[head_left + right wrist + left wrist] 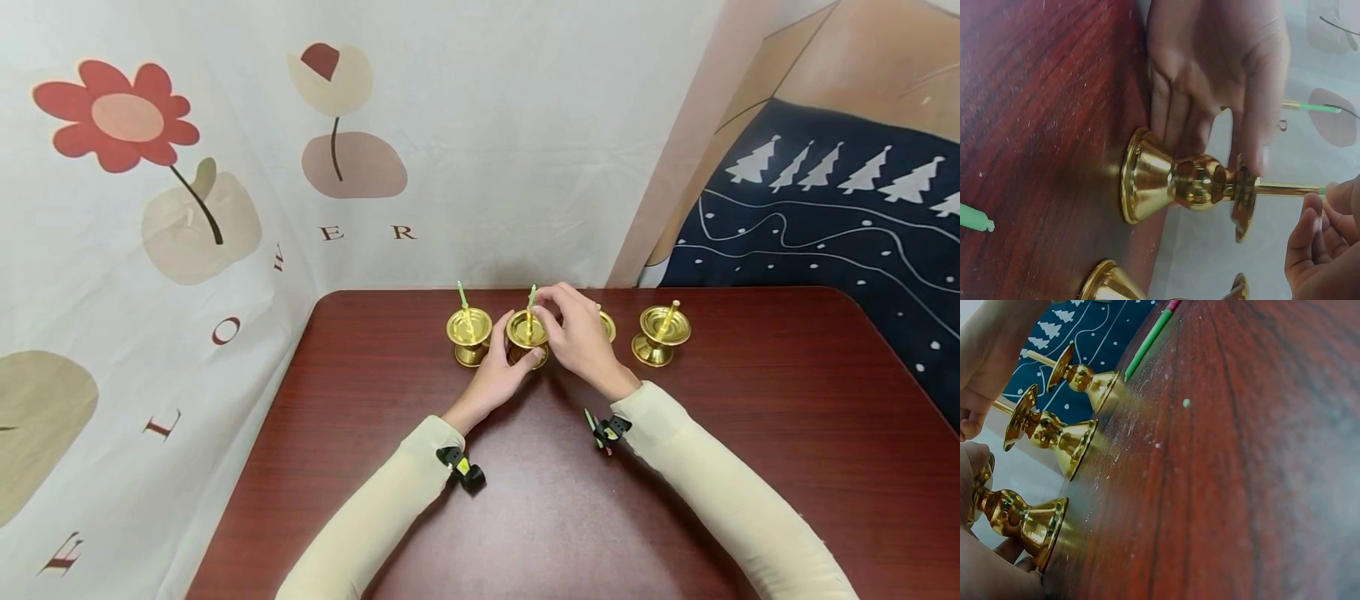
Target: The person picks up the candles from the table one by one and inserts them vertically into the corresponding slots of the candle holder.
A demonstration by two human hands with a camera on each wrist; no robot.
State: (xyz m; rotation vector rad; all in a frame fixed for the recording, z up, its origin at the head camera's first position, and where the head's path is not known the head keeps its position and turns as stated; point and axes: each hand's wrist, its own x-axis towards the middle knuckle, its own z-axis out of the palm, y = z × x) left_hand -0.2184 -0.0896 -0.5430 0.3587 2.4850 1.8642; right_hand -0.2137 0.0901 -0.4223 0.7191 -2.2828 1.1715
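Near the back of the table, my left hand (497, 375) grips a brass candle holder (1200, 181) whose base stands on the table. Its fingers and thumb are on either side of the holder, under and beside the dish. My right hand (581, 332) pinches a thin green candle (533, 293) at the top of the holder's upright brass tube (1288, 189). In the right wrist view only a little green shows between fingertips and tube. To the left stands another holder (470, 357) with a green candle (462, 292) upright in it.
Behind my right hand a third holder (608, 327) is partly hidden; a further holder (652, 352) stands to its right with a bare tube. A green-and-pink candle (1147, 345) lies on the table under my right wrist. A green crumb (1187, 403) lies nearby. Printed curtains border the table's back edge.
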